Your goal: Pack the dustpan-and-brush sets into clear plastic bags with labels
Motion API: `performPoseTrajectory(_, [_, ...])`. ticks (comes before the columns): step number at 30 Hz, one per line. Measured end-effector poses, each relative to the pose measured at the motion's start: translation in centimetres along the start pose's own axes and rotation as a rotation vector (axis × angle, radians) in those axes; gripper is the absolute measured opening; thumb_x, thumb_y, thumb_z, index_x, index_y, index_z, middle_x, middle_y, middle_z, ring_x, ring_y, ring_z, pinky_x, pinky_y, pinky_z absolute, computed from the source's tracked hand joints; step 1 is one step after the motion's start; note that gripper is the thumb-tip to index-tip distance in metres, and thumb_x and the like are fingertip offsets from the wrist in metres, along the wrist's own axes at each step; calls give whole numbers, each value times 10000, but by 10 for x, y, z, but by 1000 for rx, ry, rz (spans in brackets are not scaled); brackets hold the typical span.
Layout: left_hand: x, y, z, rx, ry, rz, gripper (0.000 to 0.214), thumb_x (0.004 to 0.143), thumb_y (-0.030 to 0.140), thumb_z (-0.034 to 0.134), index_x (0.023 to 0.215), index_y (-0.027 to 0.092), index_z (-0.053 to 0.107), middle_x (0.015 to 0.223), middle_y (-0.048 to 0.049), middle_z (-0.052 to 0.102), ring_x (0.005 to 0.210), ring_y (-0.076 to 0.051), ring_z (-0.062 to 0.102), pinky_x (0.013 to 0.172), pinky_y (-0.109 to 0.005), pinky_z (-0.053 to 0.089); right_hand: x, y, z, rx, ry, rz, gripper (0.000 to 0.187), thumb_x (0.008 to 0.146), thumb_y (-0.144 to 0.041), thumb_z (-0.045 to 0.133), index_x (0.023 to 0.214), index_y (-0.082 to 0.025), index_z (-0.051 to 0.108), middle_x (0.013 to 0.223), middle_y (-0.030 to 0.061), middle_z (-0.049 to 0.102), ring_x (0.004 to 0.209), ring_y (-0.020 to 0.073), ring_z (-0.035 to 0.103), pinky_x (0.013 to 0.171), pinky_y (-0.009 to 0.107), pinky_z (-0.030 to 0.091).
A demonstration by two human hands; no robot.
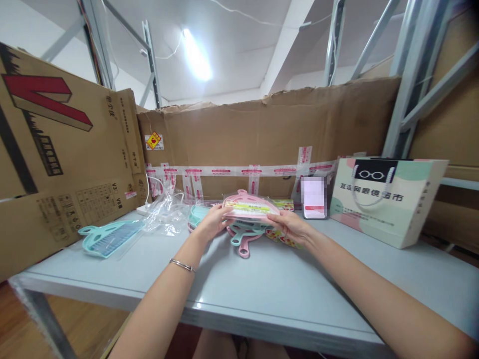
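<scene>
Between both hands is a pink dustpan (pixel 254 202) in clear wrap, with a printed label on its front and its handle pointing away from me. My left hand (pixel 215 222) is closed on its left edge, and my right hand (pixel 290 224) grips its right edge. Beneath it lie more dustpans: a green one (pixel 245 230) and a pink handle (pixel 244 249) pointing toward me. Another green dustpan (pixel 198 215) lies by my left hand, partly hidden. A colourful printed packet (pixel 283 238) shows under my right hand.
A green dustpan with a brush (pixel 112 239) lies at the left of the table (pixel 284 289). Crumpled clear plastic bags (pixel 168 209) are behind it. A phone (pixel 314 198) stands at the back, beside a paper bag (pixel 385 209). Large cardboard boxes (pixel 224 134) wall the back and left.
</scene>
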State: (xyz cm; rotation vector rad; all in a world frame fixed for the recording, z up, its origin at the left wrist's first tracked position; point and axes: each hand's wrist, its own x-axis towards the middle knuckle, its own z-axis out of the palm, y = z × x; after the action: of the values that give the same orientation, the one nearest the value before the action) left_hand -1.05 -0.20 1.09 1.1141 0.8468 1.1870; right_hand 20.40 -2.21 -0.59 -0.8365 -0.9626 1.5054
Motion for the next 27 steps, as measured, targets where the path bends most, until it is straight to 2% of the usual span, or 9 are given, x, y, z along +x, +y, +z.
performPoseTrajectory(2, [1,-3,-1,-42,-34,30,278,596,41,664,852,118,585,826,-77,663,687,-121,624,643,-212,508,2,1,2,16,85,-37,115,716,19,604,778,-73,632,782,100,711,682,120,681,641,115,557])
performPoseTrajectory(4, [5,-8,-3,-19,37,44,261,596,39,673,830,109,582,745,-65,659,618,-111,617,618,-210,504,3,4,4,-15,177,-40,76,748,-16,597,713,-80,619,658,88,698,555,109,662,539,109,550])
performPoseTrajectory(10, [9,-11,-5,132,144,71,202,653,234,711,674,112,552,540,-28,583,480,-86,549,469,-175,420,8,16,6,-14,254,-16,83,760,-125,638,684,-112,609,495,41,651,419,105,611,428,127,531])
performPoseTrajectory(13, [4,-2,-3,168,115,139,279,692,297,671,892,126,577,734,-59,646,588,-117,602,536,-208,463,10,14,3,52,264,-34,60,778,-129,622,721,-122,606,517,28,661,444,102,626,448,121,539])
performPoseTrajectory(16, [-4,11,-4,49,-55,144,470,749,306,561,1201,225,463,1042,-69,628,767,-152,632,699,-300,509,10,6,0,83,273,-67,43,774,-128,628,741,-125,600,527,21,662,478,105,642,480,114,546])
performPoseTrajectory(19, [-11,20,-7,82,-180,142,602,709,203,532,1291,270,398,1178,-68,573,879,-171,610,793,-347,488,7,-1,-1,90,290,-62,68,776,-100,617,713,-115,594,522,29,659,473,99,637,482,106,541])
performPoseTrajectory(22, [-14,18,-7,300,-203,306,640,606,90,615,1217,248,510,1184,-63,575,989,-181,560,862,-300,439,3,-2,0,53,275,-38,125,784,-102,604,660,-111,598,507,39,654,433,90,612,449,108,524])
performPoseTrajectory(25, [-12,10,-1,430,-113,483,396,573,138,693,964,194,657,1075,-53,626,994,-183,544,876,-257,404,3,3,1,-31,238,-36,185,791,-140,602,607,-122,598,486,44,645,411,93,593,425,133,509])
performPoseTrajectory(27, [-9,6,3,428,-24,514,231,591,229,709,812,172,674,920,-46,658,888,-176,565,813,-252,419,3,6,0,-101,206,-62,192,769,-177,633,587,-136,588,486,42,644,405,104,585,412,160,501])
